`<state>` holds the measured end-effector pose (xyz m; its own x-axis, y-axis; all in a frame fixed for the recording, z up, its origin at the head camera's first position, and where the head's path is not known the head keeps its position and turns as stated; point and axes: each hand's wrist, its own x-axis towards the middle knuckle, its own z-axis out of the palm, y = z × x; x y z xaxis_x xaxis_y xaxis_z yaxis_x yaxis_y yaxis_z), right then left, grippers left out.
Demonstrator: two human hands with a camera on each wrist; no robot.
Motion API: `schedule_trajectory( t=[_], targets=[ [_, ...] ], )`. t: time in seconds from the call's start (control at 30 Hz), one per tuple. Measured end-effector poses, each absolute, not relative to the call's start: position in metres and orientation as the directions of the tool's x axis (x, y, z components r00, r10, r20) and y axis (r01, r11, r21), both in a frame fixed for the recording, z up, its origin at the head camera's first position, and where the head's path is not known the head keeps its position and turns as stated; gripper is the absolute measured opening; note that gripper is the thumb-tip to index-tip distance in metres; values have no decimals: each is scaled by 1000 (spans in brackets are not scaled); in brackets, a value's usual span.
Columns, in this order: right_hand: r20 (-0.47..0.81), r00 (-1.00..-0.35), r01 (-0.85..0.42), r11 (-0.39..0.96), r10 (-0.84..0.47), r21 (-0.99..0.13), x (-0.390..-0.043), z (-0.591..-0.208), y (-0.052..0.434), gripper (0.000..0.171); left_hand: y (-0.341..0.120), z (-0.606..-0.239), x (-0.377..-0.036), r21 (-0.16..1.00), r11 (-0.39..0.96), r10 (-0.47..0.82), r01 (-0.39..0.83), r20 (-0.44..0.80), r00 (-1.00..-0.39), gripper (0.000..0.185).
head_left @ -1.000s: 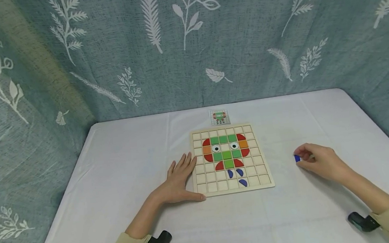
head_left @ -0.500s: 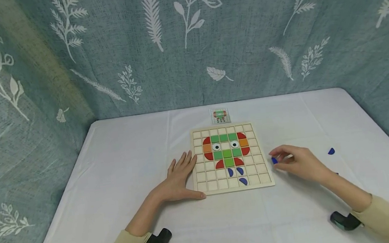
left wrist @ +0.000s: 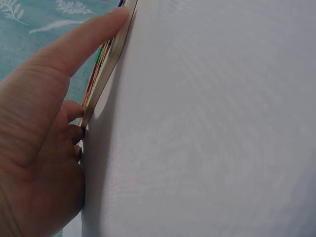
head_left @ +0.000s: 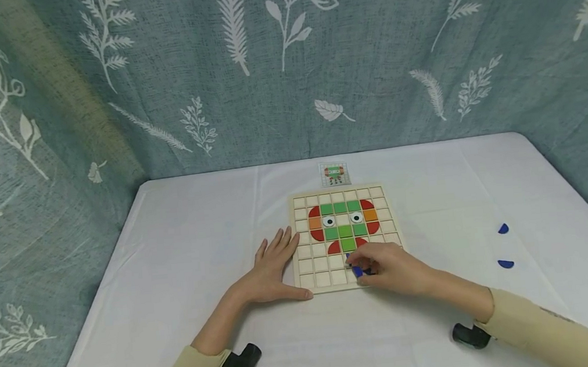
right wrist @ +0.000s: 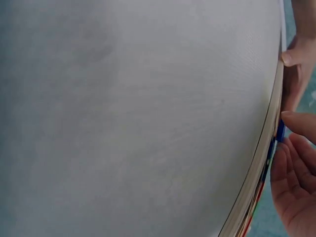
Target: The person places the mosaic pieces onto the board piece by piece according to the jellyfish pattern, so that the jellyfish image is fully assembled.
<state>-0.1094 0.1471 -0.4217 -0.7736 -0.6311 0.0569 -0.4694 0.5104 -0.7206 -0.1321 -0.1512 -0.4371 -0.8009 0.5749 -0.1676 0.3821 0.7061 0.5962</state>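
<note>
A wooden grid board (head_left: 303,244) lies on the white table, with a figure of green, red and orange tiles and two eye tiles (head_left: 343,223). My right hand (head_left: 385,267) is over the board's lower rows and pinches a small blue piece (head_left: 357,271) between thumb and fingers. The same blue piece (right wrist: 280,131) shows at the board's edge (right wrist: 256,173) in the right wrist view. Flat on the table lies my left hand (head_left: 272,270), its straight fingers against the board's left edge (left wrist: 106,64). My right hand hides the blue pieces in the board's lower rows.
Two loose blue pieces (head_left: 503,228) (head_left: 506,263) lie on the table at the right. A small pattern card (head_left: 334,173) lies just behind the board. A leaf-print curtain (head_left: 283,62) hangs behind and around the table (head_left: 183,240).
My right hand carried the blue piece leftward from the table's right side onto the board's lower rows. Two blue pieces came into view where the hand had been. The left hand stayed put.
</note>
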Motion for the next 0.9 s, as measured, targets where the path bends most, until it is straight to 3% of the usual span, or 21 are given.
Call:
schedule_trajectory(
  t=[0.53, 0.9],
  targets=[
    [45, -752, -512, 540, -657, -668, -112, -420, 140, 23, -150, -438, -132, 596, 706, 571, 382, -161, -805, 120],
    [46, -685, -590, 517, -727, -620, -115, -419, 140, 24, -150, -437, -132, 599, 700, 577, 388, -156, -801, 119]
  ],
)
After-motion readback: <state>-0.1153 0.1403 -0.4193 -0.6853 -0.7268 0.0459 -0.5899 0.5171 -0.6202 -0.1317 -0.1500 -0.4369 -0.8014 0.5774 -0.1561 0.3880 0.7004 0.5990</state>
